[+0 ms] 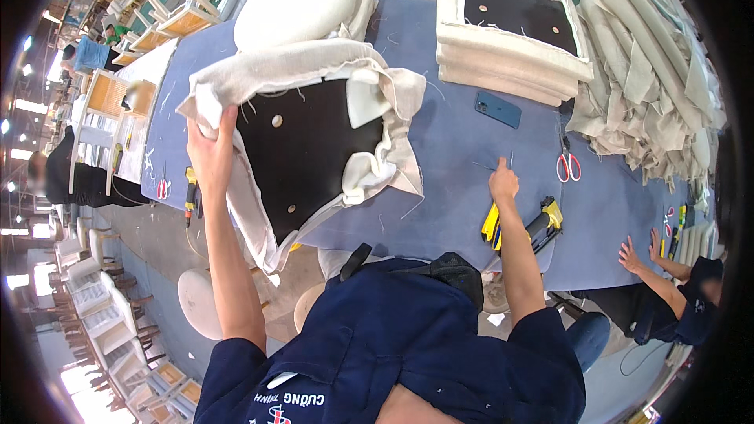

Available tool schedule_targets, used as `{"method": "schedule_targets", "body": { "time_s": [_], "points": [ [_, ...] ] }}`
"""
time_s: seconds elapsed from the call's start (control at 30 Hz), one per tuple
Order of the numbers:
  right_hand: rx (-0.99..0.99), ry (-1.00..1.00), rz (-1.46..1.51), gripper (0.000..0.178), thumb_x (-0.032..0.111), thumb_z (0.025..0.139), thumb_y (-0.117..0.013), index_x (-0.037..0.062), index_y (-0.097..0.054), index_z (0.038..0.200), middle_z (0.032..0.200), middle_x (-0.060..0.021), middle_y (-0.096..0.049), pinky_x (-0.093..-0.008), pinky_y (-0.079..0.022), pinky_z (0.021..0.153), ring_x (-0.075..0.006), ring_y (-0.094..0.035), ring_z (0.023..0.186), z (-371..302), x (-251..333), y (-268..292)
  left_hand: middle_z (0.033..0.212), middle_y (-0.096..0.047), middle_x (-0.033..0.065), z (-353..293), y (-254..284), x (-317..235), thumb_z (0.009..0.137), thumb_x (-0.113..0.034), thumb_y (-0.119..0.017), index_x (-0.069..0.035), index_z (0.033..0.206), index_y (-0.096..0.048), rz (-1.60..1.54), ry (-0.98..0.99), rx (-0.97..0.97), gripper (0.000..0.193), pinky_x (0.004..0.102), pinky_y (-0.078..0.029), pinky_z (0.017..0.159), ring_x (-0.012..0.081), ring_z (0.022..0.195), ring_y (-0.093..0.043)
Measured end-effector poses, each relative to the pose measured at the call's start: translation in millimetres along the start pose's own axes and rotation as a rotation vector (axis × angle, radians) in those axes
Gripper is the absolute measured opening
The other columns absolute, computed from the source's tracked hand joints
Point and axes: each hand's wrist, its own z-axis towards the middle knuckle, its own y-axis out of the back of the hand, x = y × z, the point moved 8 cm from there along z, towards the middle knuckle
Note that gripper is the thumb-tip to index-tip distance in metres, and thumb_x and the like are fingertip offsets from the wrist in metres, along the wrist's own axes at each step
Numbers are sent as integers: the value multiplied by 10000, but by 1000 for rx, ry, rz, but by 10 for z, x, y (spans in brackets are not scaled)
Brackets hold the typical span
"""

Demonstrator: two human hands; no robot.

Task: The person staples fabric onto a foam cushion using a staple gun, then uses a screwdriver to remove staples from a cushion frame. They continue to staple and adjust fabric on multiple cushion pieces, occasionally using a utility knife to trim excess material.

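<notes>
A seat cushion [294, 159] lies tilted on the blue table, underside up, with a black backing and loose cream fabric folded around its edges. My left hand [210, 155] grips its left edge, the thumb over the fabric near the upper-left corner. White padding [367, 177] shows at its right side. Apart from the cushion, my right hand [503, 182] rests low on the tabletop, fingers drawn together around something too thin to make out. Thin dark slivers stick out beside its fingertips. A yellow-and-black tool [491, 226] lies beside my right forearm.
A yellow-and-black staple gun [547, 221] lies right of my forearm. Red-handled scissors [567, 166] and a blue phone [498, 109] lie further off. Stacked cushion covers [510, 63], another cushion [302, 4] and piled fabric [636, 71] stand behind. A co-worker's hands [631, 256] are at the right.
</notes>
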Motion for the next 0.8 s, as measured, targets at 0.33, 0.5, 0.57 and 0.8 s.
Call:
{"method": "schedule_targets", "body": {
  "time_s": [0.33, 0.5, 0.57, 0.8],
  "points": [
    [527, 25, 1087, 207, 252, 1114, -590, 83, -609, 1231, 932, -118, -798, -374, -599, 664, -236, -788, 784, -230, 824, 119, 1253, -721, 239, 466, -455, -94, 887, -472, -833, -2, 1486, -525, -38, -63, 233, 821, 430, -523, 1026, 340, 1168, -706],
    [748, -59, 1502, 319, 105, 1072, -647, 93, -555, 1377, 1117, -138, -774, -274, -581, 668, -182, -775, 869, -763, 1974, 240, 1566, -533, 304, 170, -652, -523, 842, -369, -848, 7, 1695, -243, -137, -229, 509, 1111, 458, -405, 1211, 399, 1451, -539],
    [833, -68, 1534, 456, 122, 1052, -688, 84, -497, 1464, 1227, -161, -733, -290, -601, 757, -190, -755, 970, -860, 2197, -72, 1596, -515, 289, -101, -639, -580, 818, -377, -845, 11, 1684, -280, -91, -439, 534, 1105, 464, -395, 1229, 404, 1479, -518],
    [814, 143, 1446, 704, 204, 954, -837, -35, -500, 1523, 1092, -91, -778, -260, -512, 575, -101, -660, 688, -1055, 2634, -899, 1265, -751, 214, -1564, 89, 107, 773, -498, -881, -57, 1426, -647, 102, 82, 576, 822, 474, -583, 987, 399, 1140, -739]
  ]
}}
